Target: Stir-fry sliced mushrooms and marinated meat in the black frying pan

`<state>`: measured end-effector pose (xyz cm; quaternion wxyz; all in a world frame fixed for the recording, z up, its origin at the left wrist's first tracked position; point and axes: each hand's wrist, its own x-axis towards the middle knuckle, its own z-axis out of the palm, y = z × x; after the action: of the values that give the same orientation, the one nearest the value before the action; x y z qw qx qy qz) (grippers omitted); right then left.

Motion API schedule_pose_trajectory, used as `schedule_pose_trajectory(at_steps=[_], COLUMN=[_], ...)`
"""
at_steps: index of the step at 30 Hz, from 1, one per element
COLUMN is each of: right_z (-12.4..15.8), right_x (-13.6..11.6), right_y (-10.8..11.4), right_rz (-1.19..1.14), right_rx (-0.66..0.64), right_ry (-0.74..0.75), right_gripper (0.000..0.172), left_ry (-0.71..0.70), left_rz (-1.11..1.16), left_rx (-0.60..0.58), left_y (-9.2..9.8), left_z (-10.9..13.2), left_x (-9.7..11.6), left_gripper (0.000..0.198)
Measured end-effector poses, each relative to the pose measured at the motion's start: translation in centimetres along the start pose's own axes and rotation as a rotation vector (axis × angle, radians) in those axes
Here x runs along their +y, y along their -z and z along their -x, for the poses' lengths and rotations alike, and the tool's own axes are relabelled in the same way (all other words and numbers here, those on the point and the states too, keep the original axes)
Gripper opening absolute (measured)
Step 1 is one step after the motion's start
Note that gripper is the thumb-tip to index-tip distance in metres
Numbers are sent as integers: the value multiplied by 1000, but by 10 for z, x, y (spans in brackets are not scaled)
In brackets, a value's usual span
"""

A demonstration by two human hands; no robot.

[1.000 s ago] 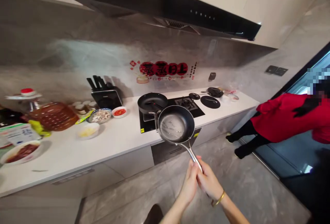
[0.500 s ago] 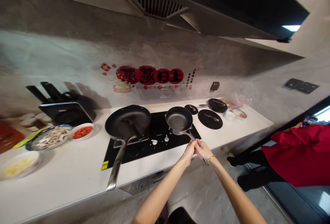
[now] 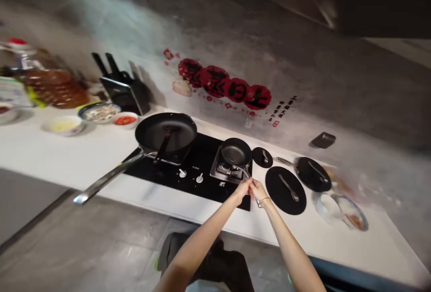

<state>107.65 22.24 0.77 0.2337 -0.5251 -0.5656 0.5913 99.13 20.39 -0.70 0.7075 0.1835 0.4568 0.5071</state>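
Observation:
Both hands are closed around the metal handle of a small black frying pan (image 3: 236,152) at the right burner. My left hand (image 3: 243,189) grips the handle nearer the pan, and my right hand (image 3: 257,190), with a bangle at its wrist, wraps it close beside. The pan sits over or just above the burner grate (image 3: 220,171); I cannot tell if it touches. On the left burner rests a large black frying pan (image 3: 148,132) with a black-handled utensil (image 3: 164,146) inside. Its long metal handle (image 3: 109,177) points toward the front left.
Right of the stove (image 3: 202,193) lie a small black lid (image 3: 258,157), a large black lid (image 3: 276,198) and another covered pan (image 3: 305,180). Bowls (image 3: 365,227) stand farther right. At left are bowls of red pieces (image 3: 125,120) and sliced food (image 3: 101,112), a knife block (image 3: 126,97) and an oil bottle (image 3: 63,88).
The camera view has turned and tilted, bringing the oil bottle into sight and taking the person in red out. Both hands keep their hold on the small frying pan's handle.

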Motion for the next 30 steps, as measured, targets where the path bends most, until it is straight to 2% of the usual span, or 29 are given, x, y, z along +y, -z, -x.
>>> schedule_pose_trajectory(at_steps=[5,8,11,14,17,20,23,25,28,30], right_z=[-27,-36,-35,-20,8,37,49,40,-3,-46], right_x=[7,10,13,18,25,28,28,30,35,38], right_y=[44,59,65,59,47,50,87,125,174,191], right_rz=[72,80,73,51,0,-57,-16,143,448,562], right_rx=[-160,-204,-210,-162,-103,-133,-262,-248,80,214], right_ry=[30,40,41,37,17,12,41,65,9,-40], right_gripper=[42,40,37,31,26,26,29,35,35,30], left_ry=[-40,-60,-65,-60,-35,-57,-156,-166,-119,-102], left_rz=[82,99,92,59,4,-43,-80,-148,-216,-206], left_rx=[136,185,210,239,265,263,229,191,161,170], left_y=[-29,-40,-50,-60,-67,-67,-63,-60,-54,-49], left_z=[-25,-29,-27,-19,-3,20,43,57,77,90], left_x=[-9,-10,-11,-15,-23,-28,-28,-26,-20,-15], left_gripper=[23,24,27,27,29,33,36,36,40,41])
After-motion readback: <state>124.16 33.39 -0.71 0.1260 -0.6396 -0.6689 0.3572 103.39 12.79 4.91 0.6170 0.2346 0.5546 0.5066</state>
